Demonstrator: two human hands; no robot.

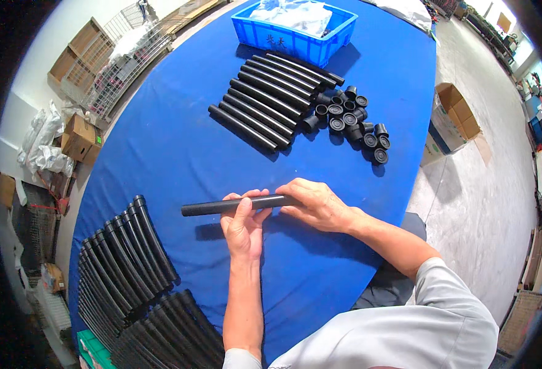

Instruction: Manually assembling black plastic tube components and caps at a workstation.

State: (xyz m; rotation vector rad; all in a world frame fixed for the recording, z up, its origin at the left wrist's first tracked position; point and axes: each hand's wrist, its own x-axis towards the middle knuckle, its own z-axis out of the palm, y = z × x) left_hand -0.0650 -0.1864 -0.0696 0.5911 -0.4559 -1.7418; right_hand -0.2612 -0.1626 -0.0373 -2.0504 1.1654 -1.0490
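Note:
A black tube (202,209) lies level above the blue table, its left end sticking out free. My left hand (244,229) is closed around its middle, thumb on the near side. My right hand (319,206) wraps the tube's right end, fingers curled over it. That end is hidden, so I cannot tell whether a cap sits there. Beyond my hands lies a row of black tubes (265,106) side by side. To the right of that row are several loose black rubber caps (336,124), some showing ringed faces, others their open ends.
Many black tubes (137,249) lie in two groups at the left, the far group showing wider collars at their far ends. A blue plastic crate (295,42) with white plastic wrapping stands at the far edge. An open cardboard box (452,120) is on the floor right of the blue-covered table (178,147).

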